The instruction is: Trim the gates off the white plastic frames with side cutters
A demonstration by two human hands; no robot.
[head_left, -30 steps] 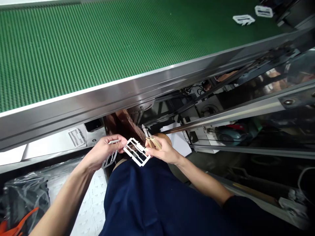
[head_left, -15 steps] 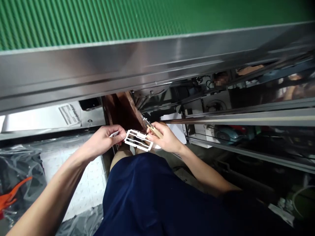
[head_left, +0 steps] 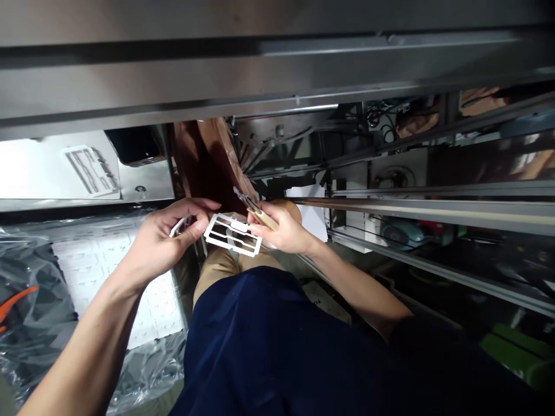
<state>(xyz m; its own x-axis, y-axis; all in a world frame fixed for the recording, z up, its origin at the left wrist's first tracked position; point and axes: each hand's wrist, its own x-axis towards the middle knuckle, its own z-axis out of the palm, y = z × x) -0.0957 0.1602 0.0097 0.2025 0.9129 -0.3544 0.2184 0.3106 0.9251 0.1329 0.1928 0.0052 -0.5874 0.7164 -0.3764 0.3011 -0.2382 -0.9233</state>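
Note:
A white plastic frame, a moulded rectangular lattice, lies between my hands, with its right end against the fingers of my right hand. That hand also grips small wood-handled side cutters, their metal jaws pointing up and left. My left hand pinches a small curved white plastic piece at the fingertips. Its lower part is hidden by the fingers. The frame and this piece stay a little apart.
A stainless steel conveyor rail spans the top. Below it are a brown cloth, a black box and machinery. Clear plastic sheeting lies at the left. My navy apron covers my lap.
The view has tilted down, so the green belt has left the frame. Both hands and the white frame sit higher and further left in the picture, and the frame lies flatter.

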